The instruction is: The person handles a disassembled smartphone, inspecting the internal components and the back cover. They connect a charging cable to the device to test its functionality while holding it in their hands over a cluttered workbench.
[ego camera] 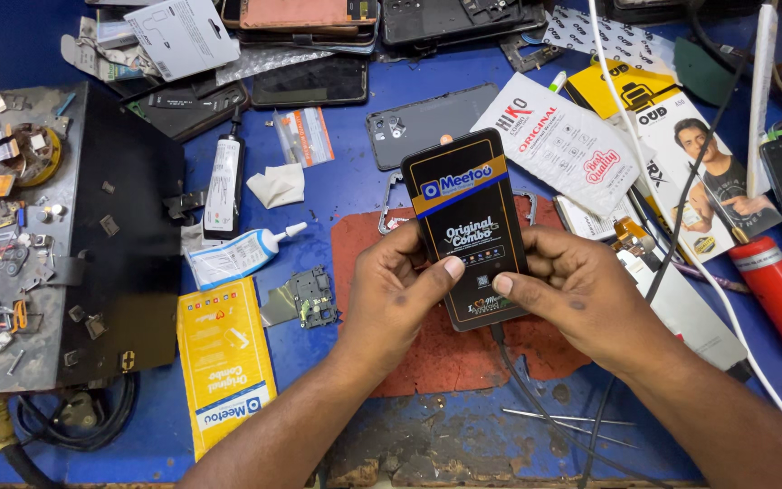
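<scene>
- Left hand (391, 299) and right hand (572, 294) hold a black phone-shaped panel (466, 226) between them, above a red mat (427, 353) on the blue bench (337, 195)
- Panel face carries a black sticker with an orange-and-blue band; it tilts slightly, top end away from the person
- Left fingers wrap the panel's left edge, thumb pressed on its face near the lower middle
- Right fingers clamp the right edge, thumb tip on the lower face, close to the left thumb
- A dark cable (536, 398) runs down from the panel's lower end; whether it is plugged in, cannot tell
- Left of the hands: small circuit board (311, 297), yellow packet (225, 362), white glue tube (242, 254)
- Far right: red cylinder (780, 294)
</scene>
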